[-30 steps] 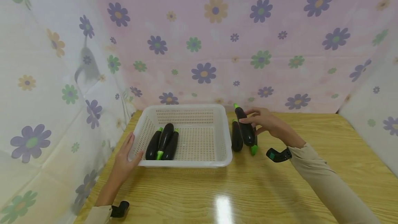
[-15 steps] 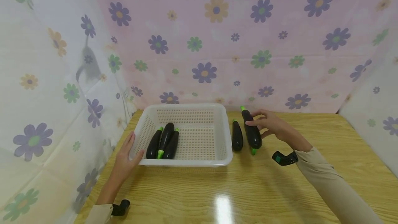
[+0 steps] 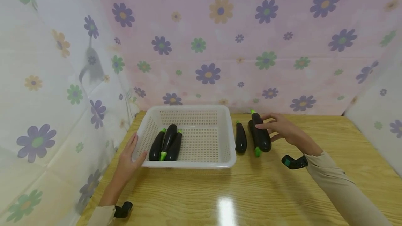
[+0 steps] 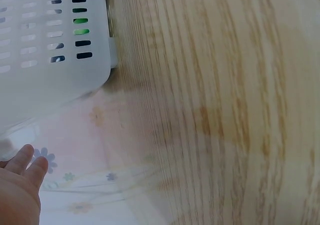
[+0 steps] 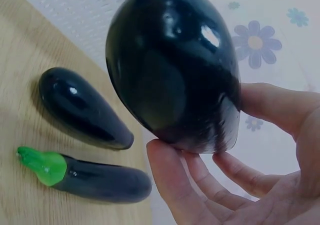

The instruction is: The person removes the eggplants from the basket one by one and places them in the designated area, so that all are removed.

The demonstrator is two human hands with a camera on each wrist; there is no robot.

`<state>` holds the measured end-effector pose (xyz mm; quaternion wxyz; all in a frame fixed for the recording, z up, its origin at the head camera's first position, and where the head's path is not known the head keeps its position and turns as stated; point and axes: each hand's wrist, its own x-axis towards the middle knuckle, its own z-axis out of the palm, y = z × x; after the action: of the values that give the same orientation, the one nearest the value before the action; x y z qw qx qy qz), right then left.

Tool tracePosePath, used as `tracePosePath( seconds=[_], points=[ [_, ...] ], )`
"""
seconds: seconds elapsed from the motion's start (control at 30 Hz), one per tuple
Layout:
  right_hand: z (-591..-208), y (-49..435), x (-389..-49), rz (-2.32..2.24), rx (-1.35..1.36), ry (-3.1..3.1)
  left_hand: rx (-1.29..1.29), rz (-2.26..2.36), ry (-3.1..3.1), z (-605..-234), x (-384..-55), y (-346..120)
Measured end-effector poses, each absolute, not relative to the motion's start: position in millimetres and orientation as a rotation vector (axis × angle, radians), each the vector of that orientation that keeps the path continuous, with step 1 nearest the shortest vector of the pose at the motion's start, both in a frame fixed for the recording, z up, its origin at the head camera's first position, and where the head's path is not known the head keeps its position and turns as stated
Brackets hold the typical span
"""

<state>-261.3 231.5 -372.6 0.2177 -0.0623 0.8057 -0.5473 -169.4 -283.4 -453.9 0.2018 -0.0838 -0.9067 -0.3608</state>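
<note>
My right hand (image 3: 281, 128) pinches a dark eggplant (image 3: 261, 133) between thumb and fingers, its green stem pointing to the back. In the right wrist view this eggplant (image 5: 170, 65) hangs above the table, rounded end toward the camera. Partly beneath it lies another eggplant (image 5: 105, 180), green stem toward the front. A third eggplant (image 3: 240, 138) lies just right of the white plastic basket (image 3: 188, 165). Inside, at the left, three eggplants (image 3: 170, 138) lie side by side. My left hand (image 3: 127, 159) rests against the basket's left front corner, fingers extended along the side.
The wooden table (image 3: 188, 194) reaches a flowered cloth (image 3: 220, 44) at the back, with cloth also at both sides. Black wrist devices (image 3: 295, 162) sit on both wrists.
My right hand has moved to the right with the held eggplant, away from the basket and over the eggplant beneath. The left hand and the basket stay in place.
</note>
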Motion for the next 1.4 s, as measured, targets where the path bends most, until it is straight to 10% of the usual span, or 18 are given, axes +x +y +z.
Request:
tracePosePath(
  seconds=[1.4],
  points=[
    [-395.8, 265.4, -263.0, -1.368, -0.099, 2.369, -0.243, -1.058, -2.561, -453.9, -168.7, -284.6]
  ],
)
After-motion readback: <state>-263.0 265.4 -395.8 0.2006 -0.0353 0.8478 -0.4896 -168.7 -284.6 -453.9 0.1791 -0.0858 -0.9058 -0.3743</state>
